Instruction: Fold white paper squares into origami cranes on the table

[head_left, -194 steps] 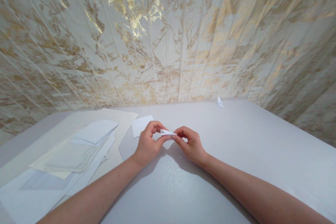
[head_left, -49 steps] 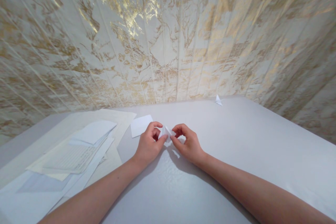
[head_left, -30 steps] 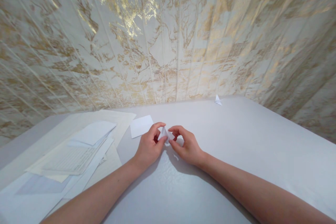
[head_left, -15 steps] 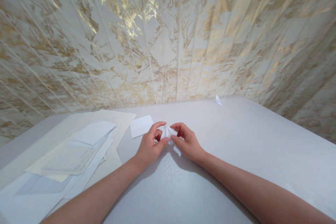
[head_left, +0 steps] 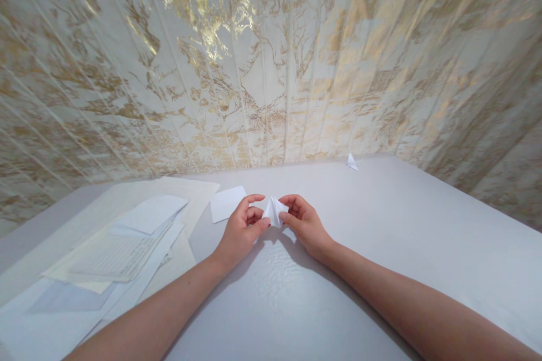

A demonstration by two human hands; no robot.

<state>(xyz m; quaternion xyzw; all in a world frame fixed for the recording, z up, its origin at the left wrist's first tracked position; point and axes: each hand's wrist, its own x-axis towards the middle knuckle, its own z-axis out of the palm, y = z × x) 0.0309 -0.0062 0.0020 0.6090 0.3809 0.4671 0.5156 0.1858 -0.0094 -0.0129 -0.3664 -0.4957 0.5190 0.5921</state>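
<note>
The small folded paper [head_left: 274, 213] sits up between the two hands, over the middle of the table [head_left: 381, 220], its point upward and a raised ridge down its front. The right hand [head_left: 305, 227] has its side pinched between thumb and forefinger; the left hand [head_left: 241, 231] sets its thumb at the other lower corner, forefinger curved and apart, and from here I can't tell whether it really grips. I'd judge the folding well along, several creases already made, though whether any remain I can't say. Just beyond the left hand lies a flat white sheet [head_left: 227, 204], unfolded as far as I see. Further left, loose papers [head_left: 127, 237] overlap; well off by the wall, another folded piece [head_left: 351, 162] rests untouched
</note>
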